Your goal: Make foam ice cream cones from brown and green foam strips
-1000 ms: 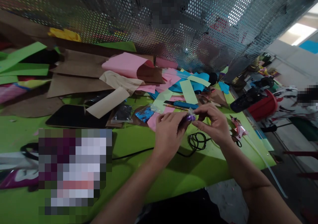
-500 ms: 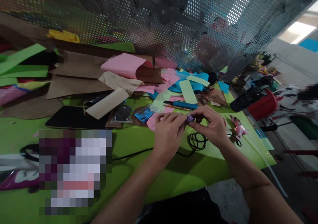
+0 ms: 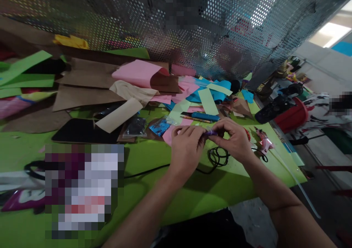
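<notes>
A small purple item (image 3: pixel 211 133) is pinched between my two hands above the green table (image 3: pixel 143 204). My left hand (image 3: pixel 188 145) has its fingers curled over the item's left end. From the right, my right hand (image 3: pixel 233 138) grips the other end between thumb and fingertips. What the item is, I cannot make out. A black cable (image 3: pixel 217 158) lies coiled beneath the hands. Just behind them are a blue cutter (image 3: pixel 205 116) and a small bag with blue contents (image 3: pixel 160 127). A pink glue gun (image 3: pixel 264 141) rests to the right.
Coloured felt and paper scraps (image 3: pixel 137 72) are heaped along the perforated metal panel (image 3: pixel 154 32). A black flat piece (image 3: pixel 82 130) and a bag with dark contents (image 3: pixel 135 127) lie left. A red bucket (image 3: pixel 295 116) stands beyond the right edge.
The purple item has turned slightly between my fingertips and lies more level. My right fingers have shifted a little; both hands otherwise keep their places.
</notes>
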Demonstrator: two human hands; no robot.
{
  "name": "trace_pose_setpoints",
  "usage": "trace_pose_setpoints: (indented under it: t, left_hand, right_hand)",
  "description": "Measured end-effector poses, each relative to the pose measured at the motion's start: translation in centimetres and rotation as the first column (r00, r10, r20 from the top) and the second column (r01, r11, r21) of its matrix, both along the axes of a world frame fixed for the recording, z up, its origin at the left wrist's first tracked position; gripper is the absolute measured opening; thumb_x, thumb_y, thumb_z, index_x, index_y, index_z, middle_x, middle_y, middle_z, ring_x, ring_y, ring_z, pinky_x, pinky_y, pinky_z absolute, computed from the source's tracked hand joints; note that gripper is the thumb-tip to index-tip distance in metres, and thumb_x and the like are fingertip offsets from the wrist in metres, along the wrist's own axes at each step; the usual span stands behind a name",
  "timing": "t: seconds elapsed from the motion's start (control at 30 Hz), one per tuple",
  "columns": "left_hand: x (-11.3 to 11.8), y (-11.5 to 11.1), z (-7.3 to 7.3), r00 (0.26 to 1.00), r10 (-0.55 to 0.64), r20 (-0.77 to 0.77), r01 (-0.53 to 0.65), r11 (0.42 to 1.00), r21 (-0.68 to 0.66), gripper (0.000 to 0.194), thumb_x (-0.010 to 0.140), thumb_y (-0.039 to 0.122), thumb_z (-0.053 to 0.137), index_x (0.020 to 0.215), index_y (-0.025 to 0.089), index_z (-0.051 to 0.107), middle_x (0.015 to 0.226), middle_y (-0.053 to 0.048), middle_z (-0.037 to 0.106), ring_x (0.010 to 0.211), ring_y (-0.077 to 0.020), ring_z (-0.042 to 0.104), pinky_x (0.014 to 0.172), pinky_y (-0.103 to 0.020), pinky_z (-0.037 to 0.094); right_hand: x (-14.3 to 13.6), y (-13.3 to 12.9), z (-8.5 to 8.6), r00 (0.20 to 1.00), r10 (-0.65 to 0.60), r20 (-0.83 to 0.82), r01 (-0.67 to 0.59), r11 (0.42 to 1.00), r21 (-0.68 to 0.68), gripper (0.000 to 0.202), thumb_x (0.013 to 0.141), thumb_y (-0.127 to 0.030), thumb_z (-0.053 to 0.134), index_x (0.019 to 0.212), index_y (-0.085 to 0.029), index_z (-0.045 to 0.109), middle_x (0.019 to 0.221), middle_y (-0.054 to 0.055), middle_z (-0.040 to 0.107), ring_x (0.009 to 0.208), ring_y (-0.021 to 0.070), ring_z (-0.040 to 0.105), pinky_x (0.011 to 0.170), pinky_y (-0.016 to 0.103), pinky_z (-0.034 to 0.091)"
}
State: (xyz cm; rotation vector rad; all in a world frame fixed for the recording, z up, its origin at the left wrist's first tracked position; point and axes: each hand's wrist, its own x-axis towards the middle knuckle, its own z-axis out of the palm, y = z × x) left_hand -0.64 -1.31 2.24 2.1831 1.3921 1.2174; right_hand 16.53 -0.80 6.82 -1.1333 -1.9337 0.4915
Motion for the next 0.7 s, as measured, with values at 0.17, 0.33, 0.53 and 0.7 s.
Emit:
trace_pose_setpoints:
  t: [0.17, 0.33, 0.53, 0.7]
  left_hand:
    - [-0.1, -0.03, 0.23, 1.0, -0.017, 0.009, 0.017, 0.998, -0.053, 0.01, 0.097, 0.019, 0.056, 0.095, 0.023, 0.065, 0.096, -0.001, 0.077, 0.093, -0.0229, 0.067, 0.089, -0.039, 0.035]
    - [-0.15, 0.11, 0.36, 1.0, -0.01, 0.028, 0.013, 0.993, -0.115, 0.011, 0.097, 0.018, 0.056, 0.099, 0.023, 0.066, 0.097, -0.003, 0.077, 0.094, -0.0233, 0.067, 0.091, -0.04, 0.037]
    - [-0.09, 0.06, 0.58, 0.999, -0.031, 0.039, 0.037, 0.985, -0.167, 0.013, 0.098, 0.024, 0.055, 0.105, 0.022, 0.065, 0.103, -0.005, 0.077, 0.098, -0.024, 0.067, 0.093, -0.042, 0.037]
    - [-0.14, -0.21, 0.98, 0.995, -0.071, 0.075, 0.083, 0.979, -0.185, 0.018, 0.099, 0.026, 0.049, 0.108, 0.021, 0.064, 0.103, -0.006, 0.076, 0.098, -0.0243, 0.065, 0.095, -0.044, 0.037]
  right_hand:
    - [0.14, 0.16, -0.09, 1.0, 0.001, -0.021, 0.0, 1.0, 0.012, 0.012, 0.083, -0.021, 0.079, 0.078, -0.021, 0.068, 0.076, 0.001, 0.067, 0.069, 0.0142, 0.057, 0.057, 0.026, 0.045]
    - [0.54, 0.16, 0.07, 1.0, -0.015, -0.021, 0.015, 1.0, 0.002, 0.014, 0.081, -0.025, 0.084, 0.091, -0.021, 0.075, 0.086, 0.002, 0.072, 0.065, 0.0126, 0.055, 0.06, 0.027, 0.048]
    - [0.88, 0.11, 0.22, 1.0, -0.018, -0.02, 0.018, 1.0, -0.019, 0.011, 0.085, -0.023, 0.08, 0.097, -0.023, 0.078, 0.09, 0.003, 0.074, 0.071, 0.0142, 0.059, 0.061, 0.028, 0.048]
    - [0.83, 0.08, 0.31, 0.999, -0.026, -0.029, 0.025, 0.999, -0.035, 0.006, 0.084, -0.023, 0.079, 0.09, -0.022, 0.077, 0.084, 0.002, 0.071, 0.069, 0.0141, 0.057, 0.059, 0.027, 0.046]
